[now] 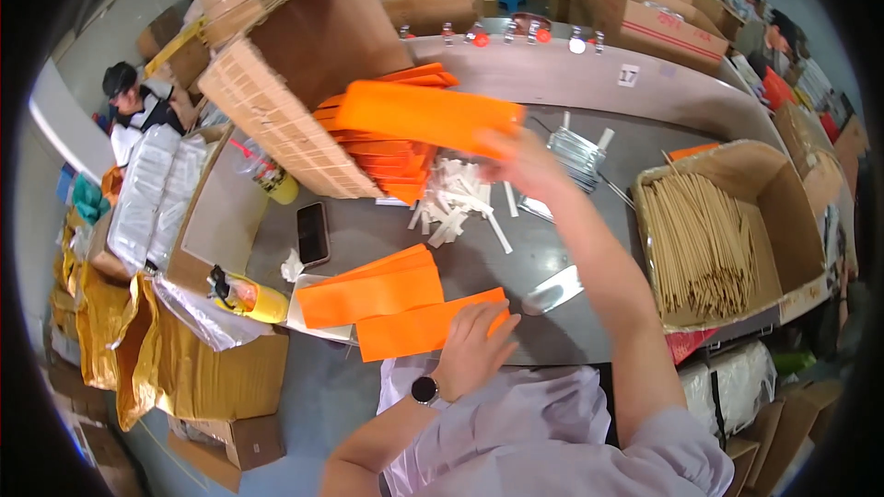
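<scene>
Here's my right hand (517, 164), out over the far part of the surface (571, 345), fingers closed on the right end of an orange sheet (414, 115); blur hides exactly where the thumb sits. The sheet is up in front of the pile (396, 164) that spills from the tilted carton (299, 37), with white strips (451, 202) scattered just below. And down near the edge, my left hand (474, 345) lies with fingers loosely spread across the right end of the front sheet (405, 331), resting there rather than pinching, while a small stack (373, 293) overlaps that sheet on its left. How does this stuff handle? I'd call it light, almost nothing in the fingers, and thin: stiff enough to stand out flat from one end, yet likely to bend or crease if I squeeze the middle. The smooth face could be slippery, so I'd expect sheets to slide over each other, or two to come up together. My choice of hold is the short end, thumb on one face and fingers flat on the other, close to a corner, with light pressure. Tearing doesn't worry me much; a kinked edge does. On the front sheet, flat fingertips look plenty to steady it.
</scene>
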The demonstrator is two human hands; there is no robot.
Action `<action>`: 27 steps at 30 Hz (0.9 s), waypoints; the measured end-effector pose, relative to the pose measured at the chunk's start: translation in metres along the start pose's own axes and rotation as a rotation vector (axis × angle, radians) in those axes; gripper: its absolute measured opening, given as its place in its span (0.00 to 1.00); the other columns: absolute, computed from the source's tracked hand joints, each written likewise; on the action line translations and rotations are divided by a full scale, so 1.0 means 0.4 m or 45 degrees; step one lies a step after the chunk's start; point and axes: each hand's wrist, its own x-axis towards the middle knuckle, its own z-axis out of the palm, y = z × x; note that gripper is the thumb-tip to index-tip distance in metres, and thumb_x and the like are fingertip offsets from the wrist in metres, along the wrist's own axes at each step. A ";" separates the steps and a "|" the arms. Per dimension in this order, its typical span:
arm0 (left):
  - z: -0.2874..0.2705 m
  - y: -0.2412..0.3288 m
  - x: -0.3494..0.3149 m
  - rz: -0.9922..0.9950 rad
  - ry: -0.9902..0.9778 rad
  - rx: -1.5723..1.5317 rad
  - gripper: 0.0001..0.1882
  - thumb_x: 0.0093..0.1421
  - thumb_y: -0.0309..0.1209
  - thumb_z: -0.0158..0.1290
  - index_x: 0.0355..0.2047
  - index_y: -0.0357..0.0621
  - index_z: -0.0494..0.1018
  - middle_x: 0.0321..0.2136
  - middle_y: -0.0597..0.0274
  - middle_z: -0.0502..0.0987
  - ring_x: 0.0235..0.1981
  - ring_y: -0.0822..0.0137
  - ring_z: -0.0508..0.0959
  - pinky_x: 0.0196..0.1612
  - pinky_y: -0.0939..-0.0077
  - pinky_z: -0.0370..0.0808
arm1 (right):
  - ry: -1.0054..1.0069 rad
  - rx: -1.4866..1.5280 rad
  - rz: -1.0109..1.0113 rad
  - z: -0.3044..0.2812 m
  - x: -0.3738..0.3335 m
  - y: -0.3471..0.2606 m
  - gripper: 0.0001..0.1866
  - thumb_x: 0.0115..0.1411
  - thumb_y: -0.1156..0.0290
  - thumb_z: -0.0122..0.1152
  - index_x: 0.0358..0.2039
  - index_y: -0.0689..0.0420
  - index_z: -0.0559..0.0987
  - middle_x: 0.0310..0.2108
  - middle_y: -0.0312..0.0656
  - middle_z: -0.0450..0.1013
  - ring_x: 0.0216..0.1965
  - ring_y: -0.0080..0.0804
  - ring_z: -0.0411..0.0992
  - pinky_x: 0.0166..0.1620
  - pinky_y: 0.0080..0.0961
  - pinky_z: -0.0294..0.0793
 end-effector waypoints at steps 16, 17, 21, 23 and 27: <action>0.123 -0.158 -0.045 -0.351 -0.182 0.013 0.37 0.50 0.40 0.62 0.57 0.37 0.63 0.57 0.45 0.62 0.57 0.46 0.62 0.60 0.55 0.61 | -0.182 -2.062 0.090 -0.248 -0.453 0.227 0.30 0.46 0.80 0.59 0.54 0.56 0.70 0.53 0.51 0.66 0.56 0.52 0.63 0.57 0.40 0.64; 0.120 -0.161 -0.037 -0.366 -0.173 -0.014 0.39 0.49 0.40 0.63 0.57 0.37 0.62 0.55 0.47 0.63 0.56 0.47 0.63 0.59 0.55 0.61 | -0.106 -2.153 -0.042 -0.264 -0.459 0.249 0.30 0.45 0.81 0.59 0.53 0.56 0.70 0.52 0.51 0.66 0.55 0.51 0.63 0.57 0.41 0.64; 0.103 -0.156 -0.016 -0.373 -0.070 -0.084 0.42 0.42 0.38 0.68 0.56 0.37 0.64 0.48 0.51 0.66 0.50 0.49 0.66 0.54 0.57 0.65 | -0.025 -2.191 -0.176 -0.271 -0.456 0.273 0.31 0.41 0.83 0.60 0.50 0.57 0.71 0.50 0.49 0.66 0.54 0.51 0.64 0.58 0.42 0.62; 0.116 -0.162 -0.033 -0.329 -0.010 -0.120 0.41 0.41 0.35 0.69 0.55 0.38 0.66 0.47 0.51 0.67 0.49 0.50 0.66 0.52 0.59 0.66 | -0.056 -2.170 -0.213 -0.267 -0.447 0.261 0.31 0.40 0.83 0.61 0.49 0.57 0.71 0.49 0.49 0.66 0.54 0.51 0.64 0.59 0.43 0.61; 0.115 -0.164 -0.046 -0.197 0.124 -0.205 0.33 0.37 0.31 0.71 0.45 0.39 0.71 0.42 0.53 0.69 0.45 0.52 0.70 0.47 0.64 0.70 | -0.001 -1.986 -0.250 -0.239 -0.442 0.229 0.30 0.38 0.81 0.63 0.47 0.58 0.70 0.48 0.48 0.66 0.53 0.51 0.64 0.60 0.45 0.60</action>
